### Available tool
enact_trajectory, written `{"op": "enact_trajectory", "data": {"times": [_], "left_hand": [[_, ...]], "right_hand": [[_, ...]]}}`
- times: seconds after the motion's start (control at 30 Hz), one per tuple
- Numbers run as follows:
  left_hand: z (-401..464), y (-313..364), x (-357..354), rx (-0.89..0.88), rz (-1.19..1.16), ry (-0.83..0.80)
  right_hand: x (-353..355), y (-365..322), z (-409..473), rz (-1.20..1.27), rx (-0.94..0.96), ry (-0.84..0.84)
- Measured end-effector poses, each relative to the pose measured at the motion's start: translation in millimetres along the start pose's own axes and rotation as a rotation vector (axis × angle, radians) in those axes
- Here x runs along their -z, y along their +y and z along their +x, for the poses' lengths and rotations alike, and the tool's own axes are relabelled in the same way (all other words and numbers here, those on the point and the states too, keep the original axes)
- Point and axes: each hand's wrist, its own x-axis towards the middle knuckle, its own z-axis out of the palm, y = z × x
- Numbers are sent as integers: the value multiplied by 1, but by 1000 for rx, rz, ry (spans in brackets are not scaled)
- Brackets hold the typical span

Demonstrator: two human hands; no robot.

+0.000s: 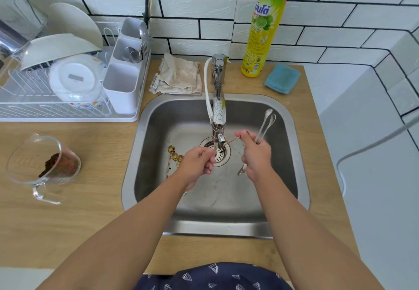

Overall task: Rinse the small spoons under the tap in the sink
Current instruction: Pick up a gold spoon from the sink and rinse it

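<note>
Water runs from the chrome tap (218, 117) into the steel sink (292, 153), down onto the drain strainer (219, 153). My right hand (257, 153) grips two silver spoons (265, 124), bowls pointing up and away, and pinches the thin handle of a small gold spoon (233, 140) that reaches under the spout. My left hand (199, 162) has its fingers curled around that spoon's bowel end in the water stream; the bowl itself is hidden. Three gold spoons (174, 154) lie on the sink floor left of the drain, beside my left hand.
A dish rack (68, 90) with plates and a cutlery caddy stands at left. A glass jug (43, 165) with brown residue lies tipped on the wooden counter. Behind the sink are a folded cloth (179, 76), a yellow detergent bottle (264, 29) and a blue sponge cloth (282, 78).
</note>
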Motion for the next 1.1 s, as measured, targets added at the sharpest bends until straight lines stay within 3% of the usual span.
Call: {"op": "enact_trajectory", "data": {"times": [0.27, 0.4, 0.5, 0.6, 0.7, 0.83, 1.1], "left_hand": [[7, 7, -35, 84, 68, 52], [6, 12, -39, 99, -356, -184], [8, 13, -30, 87, -560, -268], [7, 8, -14, 93, -405, -255], [5, 1, -5, 99, -101, -90], [3, 2, -10, 73, 101, 34], [2, 4, -8, 377, -108, -96]], "right_hand": [[16, -6, 10, 50, -31, 73], [20, -3, 12, 62, -33, 67], [23, 0, 12, 55, -27, 74], [24, 1, 13, 74, -17, 91], [17, 5, 11, 66, -25, 81], [9, 11, 6, 120, -74, 102], [29, 5, 11, 89, -40, -120]]}}
